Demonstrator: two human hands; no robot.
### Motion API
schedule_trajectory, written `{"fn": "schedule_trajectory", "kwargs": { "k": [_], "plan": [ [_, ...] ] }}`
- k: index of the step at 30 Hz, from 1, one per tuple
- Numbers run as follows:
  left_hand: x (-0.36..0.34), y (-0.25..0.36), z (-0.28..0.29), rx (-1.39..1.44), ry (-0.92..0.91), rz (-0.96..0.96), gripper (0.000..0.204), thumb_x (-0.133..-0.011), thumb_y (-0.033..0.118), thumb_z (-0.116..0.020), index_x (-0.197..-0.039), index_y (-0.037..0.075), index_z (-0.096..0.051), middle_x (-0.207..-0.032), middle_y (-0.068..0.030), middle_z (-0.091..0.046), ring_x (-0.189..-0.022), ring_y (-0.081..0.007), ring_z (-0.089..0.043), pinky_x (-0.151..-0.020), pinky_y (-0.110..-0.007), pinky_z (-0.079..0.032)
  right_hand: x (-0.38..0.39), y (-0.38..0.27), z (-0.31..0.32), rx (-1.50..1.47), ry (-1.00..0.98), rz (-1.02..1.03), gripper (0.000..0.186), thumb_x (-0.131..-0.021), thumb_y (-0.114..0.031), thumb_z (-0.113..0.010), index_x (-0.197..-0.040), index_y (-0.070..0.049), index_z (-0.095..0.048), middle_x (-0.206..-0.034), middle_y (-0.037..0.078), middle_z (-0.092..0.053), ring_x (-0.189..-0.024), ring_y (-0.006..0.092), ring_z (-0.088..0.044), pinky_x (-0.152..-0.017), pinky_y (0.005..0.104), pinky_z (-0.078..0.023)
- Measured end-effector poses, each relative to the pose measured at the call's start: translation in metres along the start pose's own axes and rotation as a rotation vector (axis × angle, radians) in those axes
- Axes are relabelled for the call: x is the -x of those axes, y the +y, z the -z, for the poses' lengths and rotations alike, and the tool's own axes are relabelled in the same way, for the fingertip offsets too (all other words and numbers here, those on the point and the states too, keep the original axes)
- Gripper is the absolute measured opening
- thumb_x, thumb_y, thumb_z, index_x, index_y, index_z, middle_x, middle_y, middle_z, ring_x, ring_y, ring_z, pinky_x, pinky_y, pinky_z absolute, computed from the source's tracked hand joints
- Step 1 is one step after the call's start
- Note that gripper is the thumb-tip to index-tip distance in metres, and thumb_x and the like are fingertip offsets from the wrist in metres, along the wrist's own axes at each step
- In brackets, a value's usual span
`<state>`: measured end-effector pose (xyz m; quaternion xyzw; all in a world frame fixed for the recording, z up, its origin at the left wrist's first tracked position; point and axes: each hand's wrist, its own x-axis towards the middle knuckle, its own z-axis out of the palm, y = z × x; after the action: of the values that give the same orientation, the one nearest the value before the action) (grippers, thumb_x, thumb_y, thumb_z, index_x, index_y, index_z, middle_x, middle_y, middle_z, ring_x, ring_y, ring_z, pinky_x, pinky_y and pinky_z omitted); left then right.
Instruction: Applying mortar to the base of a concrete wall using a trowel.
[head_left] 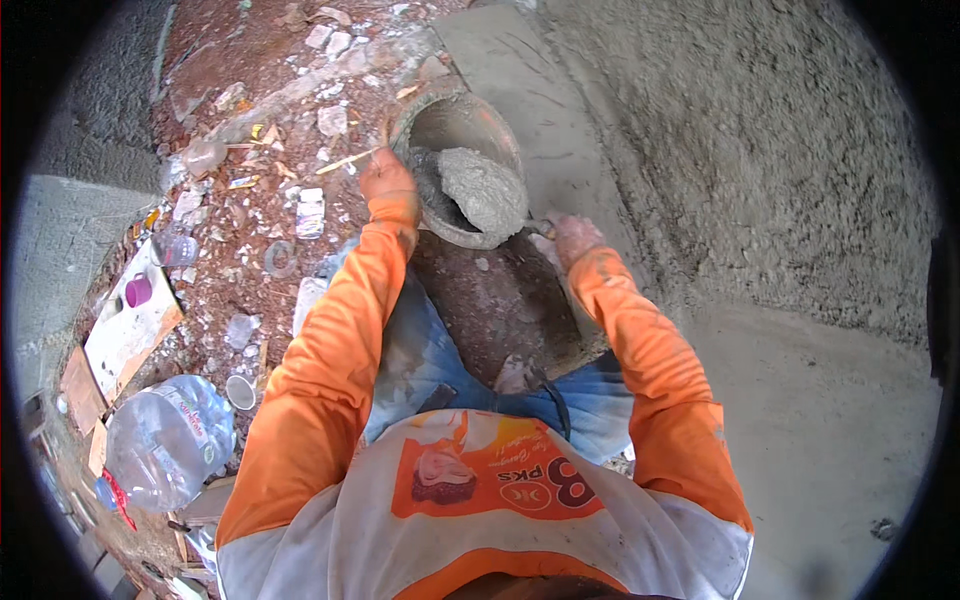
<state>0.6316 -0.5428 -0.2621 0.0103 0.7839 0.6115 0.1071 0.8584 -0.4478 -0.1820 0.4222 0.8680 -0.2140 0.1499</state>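
Observation:
A round bucket [463,108] crusted with cement is tipped toward me, with wet grey mortar [485,190] heaped at its near side. My left hand [387,180] is closed at the bucket's left rim. A thin pale stick [345,161] shows beside those fingers; whether they touch it I cannot tell. At the bucket's near right edge my right hand [574,238] is closed round what looks like a trowel, of which only a short dark piece [540,228] shows. Its blade is hidden, apparently under the mortar. A dark, dirt-smeared board or pan [495,300] lies between my knees.
Reddish rubble ground [290,200] with litter spreads left. A large clear water bottle [168,440], a white cup [240,392] and a pale board [130,320] with a purple cup [138,290] lie there. A rough plastered wall [760,150] and smooth grey cement surface [810,430] flank my right.

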Motion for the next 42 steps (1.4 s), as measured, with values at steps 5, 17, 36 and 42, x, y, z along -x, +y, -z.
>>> {"fn": "schedule_trajectory", "kwargs": {
  "k": [5,17,36,42],
  "plan": [
    [-0.06,-0.014,0.038,-0.548,0.079,-0.632,0.024,-0.083,0.016,-0.044,-0.07,0.001,-0.057,-0.06,-0.0168,-0.053,-0.054,-0.0289,-0.052,-0.051,-0.04,-0.042,0.001,-0.046,0.048,-0.04,0.066,0.173,0.026,-0.076,-0.033,-0.06,-0.089,-0.01,-0.059,-0.077,0.013,-0.062,-0.079,0.0335,-0.059,-0.068,0.042,-0.045],
    [-0.08,-0.03,0.01,0.073,0.095,0.124,0.043,-0.084,0.029,-0.036,-0.059,-0.005,-0.041,-0.055,-0.0056,-0.043,-0.052,-0.0169,-0.036,-0.047,-0.036,-0.031,-0.128,0.129,0.215,-0.663,0.584,-0.509,0.045,-0.074,-0.044,-0.06,-0.097,-0.005,-0.063,-0.091,0.01,-0.061,-0.078,0.0185,-0.054,-0.067,0.0349,-0.043],
    [-0.041,-0.052,-0.042,-0.119,-0.414,-0.507,0.05,-0.09,0.034,-0.041,-0.054,-0.001,-0.043,-0.045,-0.0054,-0.035,-0.046,-0.0133,-0.034,-0.044,-0.035,-0.029,-0.199,0.012,-0.077,0.565,-0.185,0.22,0.018,-0.076,-0.019,-0.06,-0.091,-0.012,-0.065,-0.099,0.007,-0.061,-0.089,0.0258,-0.059,-0.073,0.0386,-0.049],
    [-0.061,-0.034,-0.009,-0.132,-0.527,-0.331,0.045,-0.091,0.027,-0.038,-0.059,-0.002,-0.045,-0.046,-0.0081,-0.036,-0.047,-0.0155,-0.033,-0.045,-0.037,-0.031,-0.158,0.009,-0.166,-0.114,-0.058,0.403,0.03,-0.073,-0.027,-0.063,-0.1,-0.014,-0.06,-0.088,0.013,-0.063,-0.083,0.0305,-0.06,-0.074,0.0367,-0.048]
  ]
}}
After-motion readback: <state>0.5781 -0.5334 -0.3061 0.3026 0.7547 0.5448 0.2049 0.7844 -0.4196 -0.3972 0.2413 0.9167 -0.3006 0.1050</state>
